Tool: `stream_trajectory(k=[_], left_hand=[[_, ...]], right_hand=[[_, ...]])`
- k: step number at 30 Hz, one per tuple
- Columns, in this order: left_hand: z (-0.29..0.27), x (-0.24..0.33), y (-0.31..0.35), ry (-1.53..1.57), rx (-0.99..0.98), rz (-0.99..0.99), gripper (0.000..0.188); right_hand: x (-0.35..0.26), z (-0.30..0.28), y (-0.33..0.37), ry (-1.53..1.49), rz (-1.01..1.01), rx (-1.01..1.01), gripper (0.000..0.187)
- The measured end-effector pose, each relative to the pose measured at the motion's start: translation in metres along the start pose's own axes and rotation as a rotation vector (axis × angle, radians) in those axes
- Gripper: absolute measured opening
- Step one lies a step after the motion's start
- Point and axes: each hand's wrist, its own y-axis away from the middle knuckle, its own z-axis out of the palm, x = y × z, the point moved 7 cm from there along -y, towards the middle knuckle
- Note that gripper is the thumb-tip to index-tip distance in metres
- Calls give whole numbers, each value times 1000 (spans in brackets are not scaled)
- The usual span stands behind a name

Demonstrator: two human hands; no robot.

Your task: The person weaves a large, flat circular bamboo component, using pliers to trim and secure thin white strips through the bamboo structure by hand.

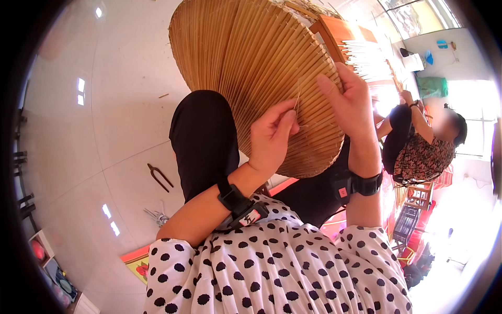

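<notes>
A large brown palm-leaf fan (246, 57), pleated and stitched along its rim, leans across my knees with its face toward me. My left hand (272, 133) is closed in a pinch in front of the fan's lower right part. Between its thumb and fingers is a thin pale strand (298, 101), too fine to tell whether it is thread or a needle. My right hand (353, 99) grips the fan's right edge, thumb on the face side. The other fingers of that hand are partly hidden at the rim.
Dark pliers-like tongs (158, 177) and a small bundle of wires (156, 215) lie on the tiled floor at left. Beyond the fan stands a wooden table (334, 34) near pale sticks (366, 60). Another person (423, 152) sits at right, near a dark crate (406, 224).
</notes>
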Motion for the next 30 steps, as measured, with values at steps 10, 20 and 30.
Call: stream_trajectory(k=[10, 20, 30], left_hand=[[-7, 22, -6, -269, -13, 61, 20], [-1, 86, -18, -983, -67, 544, 18], [0, 95, -23, -1106, -84, 592, 15]], right_hand=[[3, 3, 0, -117, 11, 26, 20], [-2, 2, 0, -72, -8, 26, 22], [5, 1, 0, -69, 0, 27, 24]])
